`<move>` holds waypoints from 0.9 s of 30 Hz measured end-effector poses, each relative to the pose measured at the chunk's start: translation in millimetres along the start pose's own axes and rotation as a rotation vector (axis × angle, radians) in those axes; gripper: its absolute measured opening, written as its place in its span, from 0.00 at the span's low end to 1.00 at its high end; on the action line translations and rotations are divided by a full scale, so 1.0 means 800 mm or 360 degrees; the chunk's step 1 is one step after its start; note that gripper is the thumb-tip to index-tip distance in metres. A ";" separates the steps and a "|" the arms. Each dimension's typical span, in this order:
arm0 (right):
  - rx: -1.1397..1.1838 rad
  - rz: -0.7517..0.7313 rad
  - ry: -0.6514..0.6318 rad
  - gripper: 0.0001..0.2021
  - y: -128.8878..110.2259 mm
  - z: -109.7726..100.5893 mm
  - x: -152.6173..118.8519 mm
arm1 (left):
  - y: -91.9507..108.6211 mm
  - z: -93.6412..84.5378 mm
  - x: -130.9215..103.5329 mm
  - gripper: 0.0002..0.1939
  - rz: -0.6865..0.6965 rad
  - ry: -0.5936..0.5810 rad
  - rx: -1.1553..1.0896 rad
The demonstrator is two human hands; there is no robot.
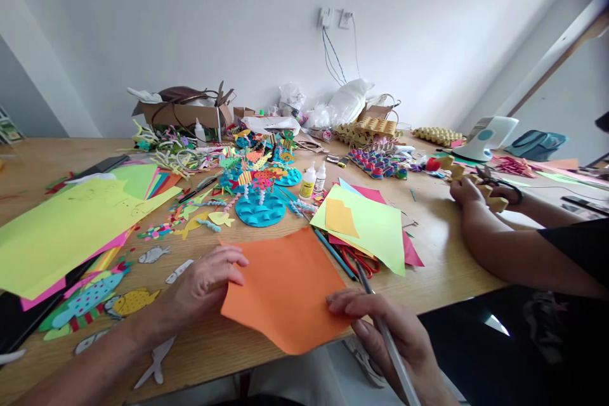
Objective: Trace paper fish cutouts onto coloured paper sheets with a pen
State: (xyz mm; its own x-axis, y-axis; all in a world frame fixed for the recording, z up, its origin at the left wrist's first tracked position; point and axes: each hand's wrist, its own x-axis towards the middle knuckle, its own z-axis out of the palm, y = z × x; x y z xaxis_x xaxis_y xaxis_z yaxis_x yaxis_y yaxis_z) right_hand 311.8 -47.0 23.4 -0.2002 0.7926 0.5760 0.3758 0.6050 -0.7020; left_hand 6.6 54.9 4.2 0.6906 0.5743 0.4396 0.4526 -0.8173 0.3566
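An orange paper sheet (285, 292) is held over the table's front edge. My left hand (207, 285) grips its left edge, fingers on top. At its lower right corner, my right hand (390, 336) pinches the sheet and also holds a grey pen-like tool (387, 342) that points up and away. Behind the sheet stands a blue round base (260, 208) with colourful paper fish on it. Yellow-green paper (375, 222) lies right of the sheet, over red paper. Cut-out fish, such as a yellow one (136, 302), lie left of my left hand.
Two glue bottles (307, 182) stand behind the papers. Large yellow-green paper (57, 238) covers the left side. At the right, another person's hands (469, 193) hold scissors and egg-carton pieces. Egg cartons (371, 130) and a cardboard box (190, 115) stand near the wall.
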 end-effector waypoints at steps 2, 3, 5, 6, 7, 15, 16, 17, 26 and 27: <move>0.0001 0.0228 -0.0109 0.08 0.013 0.000 -0.001 | 0.012 0.001 -0.009 0.14 0.0125 -0.0040 -0.0017; -0.0018 0.0338 -0.0148 0.11 0.019 0.001 -0.001 | 0.019 0.002 -0.013 0.13 0.0159 -0.0059 0.0000; -0.0097 0.0491 -0.0219 0.13 0.028 0.004 0.003 | 0.033 0.004 -0.016 0.14 0.0218 -0.0082 0.0093; -0.0148 0.0544 -0.0251 0.12 0.031 0.005 0.005 | 0.038 0.006 -0.016 0.15 0.0251 -0.0093 0.0143; -0.0200 0.0579 -0.0284 0.11 0.033 0.007 0.008 | 0.043 0.007 -0.016 0.16 0.0283 -0.0111 0.0187; -0.0447 0.0521 -0.0276 0.09 0.048 0.014 0.025 | 0.056 0.015 -0.009 0.16 0.0378 -0.0191 0.0293; -0.0469 0.0529 -0.0263 0.09 0.051 0.014 0.025 | 0.056 0.017 -0.009 0.16 0.0384 -0.0200 0.0293; -0.0491 0.0538 -0.0253 0.10 0.054 0.015 0.025 | 0.057 0.018 -0.009 0.15 0.0390 -0.0208 0.0297; -0.0486 0.0477 -0.0387 0.11 0.070 0.007 0.042 | 0.055 0.024 -0.010 0.10 0.0307 -0.0251 0.0441; -0.0491 0.0473 -0.0430 0.12 0.069 0.005 0.045 | 0.054 0.023 -0.010 0.11 0.0282 -0.0264 0.0454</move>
State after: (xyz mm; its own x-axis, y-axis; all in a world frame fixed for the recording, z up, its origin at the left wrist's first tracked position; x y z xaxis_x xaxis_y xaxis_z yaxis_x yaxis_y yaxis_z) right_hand 321.9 15.1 3.6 -0.2554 0.9432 0.2123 0.6939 0.3317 -0.6391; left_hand 30.9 14.1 0.9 0.8438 0.4261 0.3262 0.4404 -0.8972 0.0327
